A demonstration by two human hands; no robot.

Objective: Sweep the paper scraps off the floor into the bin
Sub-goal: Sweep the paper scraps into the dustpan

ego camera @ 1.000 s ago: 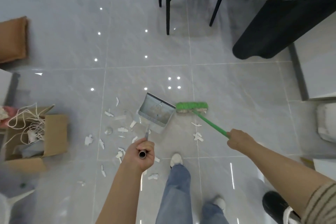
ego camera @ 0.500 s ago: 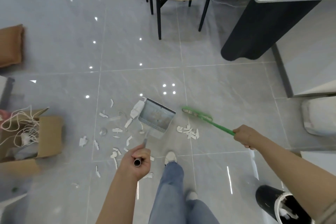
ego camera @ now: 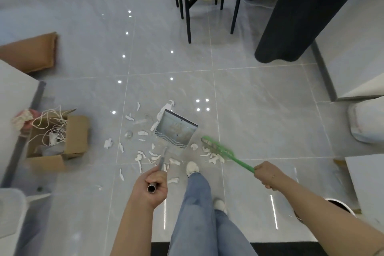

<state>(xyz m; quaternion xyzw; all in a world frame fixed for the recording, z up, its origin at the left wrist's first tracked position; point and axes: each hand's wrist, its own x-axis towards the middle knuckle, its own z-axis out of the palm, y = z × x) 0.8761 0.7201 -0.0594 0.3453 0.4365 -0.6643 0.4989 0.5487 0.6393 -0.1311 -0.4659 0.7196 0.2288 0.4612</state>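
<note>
My left hand [ego camera: 152,186] is curled tight round the top of the metal tube handle of the grey metal dustpan [ego camera: 176,131], whose pan sits on the grey tiled floor [ego camera: 259,110] ahead of my white shoe [ego camera: 192,168]. The handle runs from my fist forward and slightly right to the pan, whose toothed edge faces back towards me. My right hand [ego camera: 267,175] grips the green broom [ego camera: 218,148]; its stick slants forward and left, the head down among torn white paper scraps [ego camera: 212,157] just right of the pan. More scraps lie scattered left of the pan. The bin [ego camera: 340,207] shows partly behind my right forearm.
</note>
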